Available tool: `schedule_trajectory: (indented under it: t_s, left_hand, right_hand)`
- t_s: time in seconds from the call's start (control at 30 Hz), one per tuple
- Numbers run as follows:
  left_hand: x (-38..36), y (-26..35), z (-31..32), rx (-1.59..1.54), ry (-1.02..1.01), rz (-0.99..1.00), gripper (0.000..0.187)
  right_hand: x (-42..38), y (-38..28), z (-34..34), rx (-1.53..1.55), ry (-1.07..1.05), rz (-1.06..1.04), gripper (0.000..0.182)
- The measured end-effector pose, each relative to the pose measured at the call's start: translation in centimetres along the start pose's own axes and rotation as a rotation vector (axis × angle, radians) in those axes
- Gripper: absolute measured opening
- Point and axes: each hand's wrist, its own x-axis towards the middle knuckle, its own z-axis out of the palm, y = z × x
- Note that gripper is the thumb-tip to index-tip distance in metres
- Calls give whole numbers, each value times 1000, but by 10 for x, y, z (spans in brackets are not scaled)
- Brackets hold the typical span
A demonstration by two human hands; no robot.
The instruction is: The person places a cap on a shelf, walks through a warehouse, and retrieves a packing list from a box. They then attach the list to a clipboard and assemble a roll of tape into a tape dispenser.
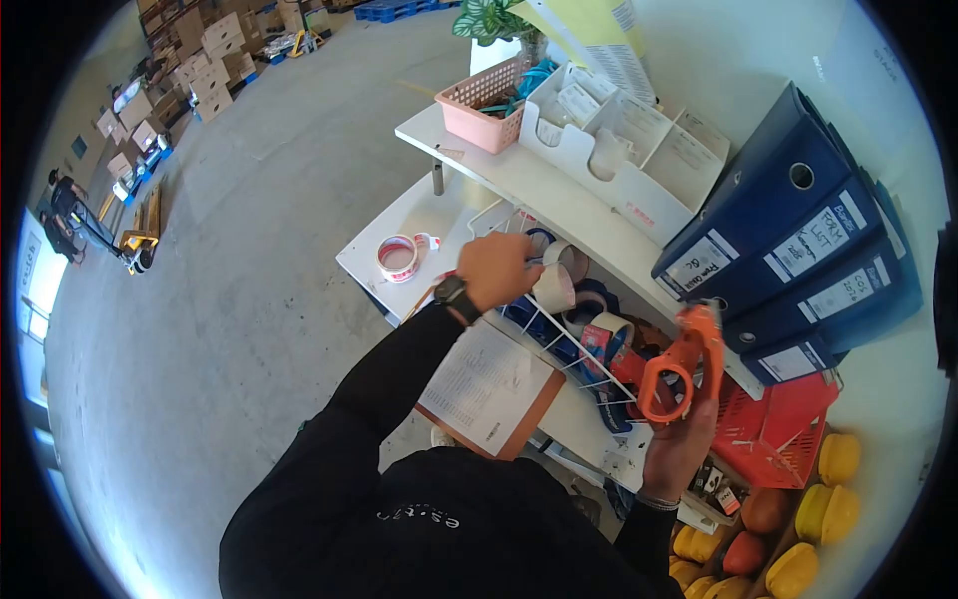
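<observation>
My right hand (681, 449) is closed around an orange tape dispenser (667, 389), held up above the right end of a white wire basket (569, 354). My left hand (496, 270), with a black watch on the wrist, reaches over the basket's left end. Its fingers curl beside a cream tape roll (555, 289); whether they grip the roll or the wire is hidden. More tape rolls lie in the basket, among them another cream roll (611, 327) and several blue ones. A red and white printed tape roll (397, 259) lies on the white table left of my left hand.
A clipboard with a printed sheet (486, 391) lies before me. On the shelf (589, 220) stand a pink basket (483, 106), a white organizer (639, 190) and blue binders (778, 250). A red crate (773, 439) and yellow objects (793, 571) are at lower right.
</observation>
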Motion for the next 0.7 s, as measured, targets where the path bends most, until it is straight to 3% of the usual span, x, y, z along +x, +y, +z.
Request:
schedule_trajectory:
  t_s: [0.03,0.1,0.17,0.23,0.3,0.37,0.43,0.5,0.53,0.57,0.67,0.7]
  left_hand:
    - [-3,-10,-5,-136,128,2,38]
    - [-4,-49,-26,-203,161,-188,56]
    - [-2,-93,-36,-54,71,-390,70]
    - [13,-149,-23,-143,37,-428,75]
    - [18,-177,-5,-244,26,-463,80]
    - [16,-192,7,129,-23,-521,82]
    - [16,-198,24,304,-180,-506,62]
    - [15,-199,38,265,-308,-449,50]
    - [23,-225,67,211,-262,-484,51]
    - [22,-224,73,247,-170,-458,39]
    - [12,-213,51,229,-117,-516,32]
    - [7,-205,42,98,7,-536,30]
  right_hand:
    - [-2,2,2,2,-4,3,51]
    - [-11,5,12,271,64,138,56]
    - [-14,18,-9,181,-57,159,60]
    - [-20,21,-4,34,-200,335,62]
    - [-21,26,5,5,-217,349,62]
    - [-23,35,17,-39,-232,376,61]
    - [-26,35,27,-68,-238,332,63]
    - [-26,28,38,-176,-349,382,65]
    - [-26,30,47,-204,-330,360,70]
    - [-25,32,54,-187,-394,375,70]
    - [-21,48,34,-451,-456,438,75]
    - [-20,46,45,-452,-470,443,75]
